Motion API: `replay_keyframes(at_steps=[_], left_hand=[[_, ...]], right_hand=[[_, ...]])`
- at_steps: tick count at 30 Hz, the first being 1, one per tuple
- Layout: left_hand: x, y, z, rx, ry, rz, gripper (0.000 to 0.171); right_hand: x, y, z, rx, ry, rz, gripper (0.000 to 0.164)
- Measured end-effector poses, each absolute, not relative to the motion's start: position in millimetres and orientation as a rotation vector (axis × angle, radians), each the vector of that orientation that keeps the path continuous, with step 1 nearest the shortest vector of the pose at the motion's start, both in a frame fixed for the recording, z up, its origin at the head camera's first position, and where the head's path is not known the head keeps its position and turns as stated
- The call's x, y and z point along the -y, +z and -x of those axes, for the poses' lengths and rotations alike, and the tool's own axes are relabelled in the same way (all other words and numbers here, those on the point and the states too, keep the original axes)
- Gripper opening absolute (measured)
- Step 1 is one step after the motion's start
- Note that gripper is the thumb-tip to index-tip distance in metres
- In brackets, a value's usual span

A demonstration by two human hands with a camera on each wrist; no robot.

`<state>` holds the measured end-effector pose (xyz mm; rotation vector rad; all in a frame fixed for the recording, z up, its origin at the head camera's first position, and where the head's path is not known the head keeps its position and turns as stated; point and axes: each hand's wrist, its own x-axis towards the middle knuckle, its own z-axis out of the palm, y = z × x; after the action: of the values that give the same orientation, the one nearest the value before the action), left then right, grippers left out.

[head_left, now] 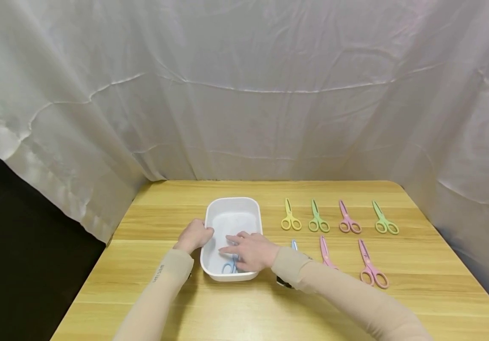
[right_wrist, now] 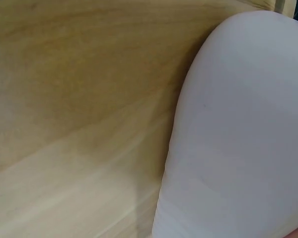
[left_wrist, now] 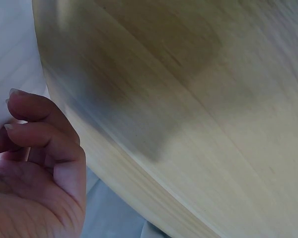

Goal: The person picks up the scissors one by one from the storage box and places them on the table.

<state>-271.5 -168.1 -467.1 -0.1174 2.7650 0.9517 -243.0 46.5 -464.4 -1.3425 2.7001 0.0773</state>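
A white plastic bin (head_left: 232,213) stands on the wooden table. My left hand (head_left: 195,235) grips its left wall near the middle; the left wrist view shows that hand (left_wrist: 44,153) with curled fingers. Light blue scissors (head_left: 227,268) lie at the near end inside the bin, partly covered by my right hand (head_left: 252,252). That hand reaches over the right wall with its fingers spread low in the bin. Whether its fingers touch the scissors cannot be made out. In the right wrist view the bin's outer wall (right_wrist: 238,129) fills the right side and almost all of the hand is out of sight.
Right of the bin, a back row holds yellow scissors (head_left: 290,218), green scissors (head_left: 317,219), purple scissors (head_left: 347,220) and more green scissors (head_left: 383,221). Nearer lie blue scissors (head_left: 294,245) and pink scissors (head_left: 324,251), both partly behind my right sleeve, and other pink scissors (head_left: 368,267). Curtains (head_left: 270,118) border the table.
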Motion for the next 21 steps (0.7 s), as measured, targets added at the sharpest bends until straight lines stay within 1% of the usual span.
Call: replay_keyframes(at_steps=[5, 14, 17, 21], left_hand=[[168.5, -467.2, 271.6, -2.766, 0.959, 0.124, 0.032], [168.5, -466.8, 271.7, -2.758, 0.974, 0.129, 0.032], [168.3, -467.4, 272.0, -2.755, 0.966, 0.14, 0.033], [167.5, -467.8, 272.0, -2.768, 0.945, 0.14, 0.034]], right_hand=[[-46.2, -462.8, 243.6, -2.661, 0.092, 1.366, 0.048], [-40.7, -450.1, 244.1, -2.568, 0.171, 1.36, 0.041], [-37.8, -442.7, 245.5, -2.513, 0.161, 1.314, 0.041], [-34.3, -432.5, 248.7, -2.427, 0.125, 1.238, 0.044]])
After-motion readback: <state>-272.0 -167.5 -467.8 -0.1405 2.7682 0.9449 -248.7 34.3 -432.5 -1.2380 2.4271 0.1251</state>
